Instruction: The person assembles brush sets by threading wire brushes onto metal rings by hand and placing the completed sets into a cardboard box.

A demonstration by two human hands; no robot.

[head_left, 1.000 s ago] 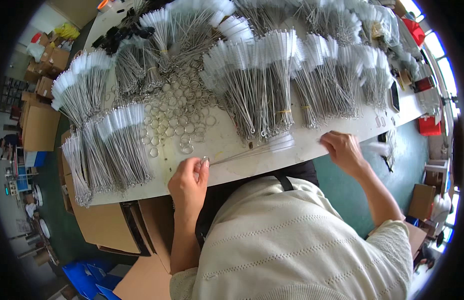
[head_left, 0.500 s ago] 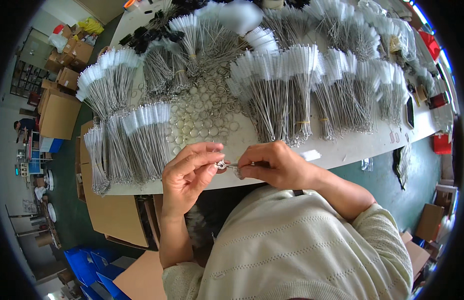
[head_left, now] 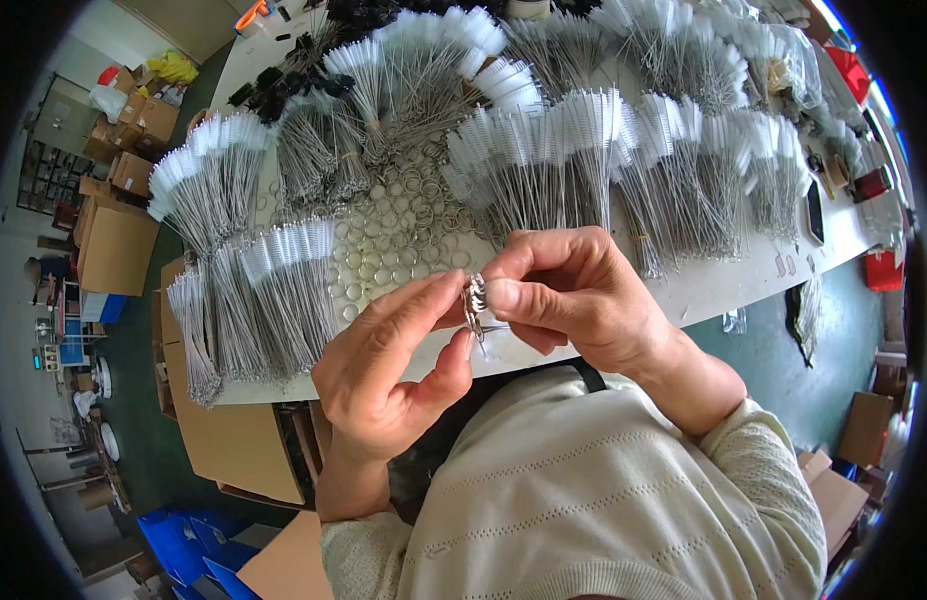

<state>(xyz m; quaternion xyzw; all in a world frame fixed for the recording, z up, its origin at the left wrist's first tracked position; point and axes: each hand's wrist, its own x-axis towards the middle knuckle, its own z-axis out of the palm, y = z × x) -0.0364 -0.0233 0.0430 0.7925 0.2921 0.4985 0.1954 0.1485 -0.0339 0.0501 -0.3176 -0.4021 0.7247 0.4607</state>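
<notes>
Pinching metal ring (head_left: 475, 300) now between your left hand (head_left: 398, 375) and right hand (head_left: 573, 295), both raised off table (head_left: 703, 290) edge since second ago; brush bundles (head_left: 543, 160) beyond, untouched

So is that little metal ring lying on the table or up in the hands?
Up in the hands: the metal ring is pinched between the left hand and right hand, above the table.

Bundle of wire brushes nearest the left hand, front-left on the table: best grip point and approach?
Probably grip the bundle at mid-stem, where the wires run packed and parallel, coming from above with fingers across the stems. The white bristle tips fan out at the far end, and the near ends reach the table edge, leaving little to hold there.
</notes>
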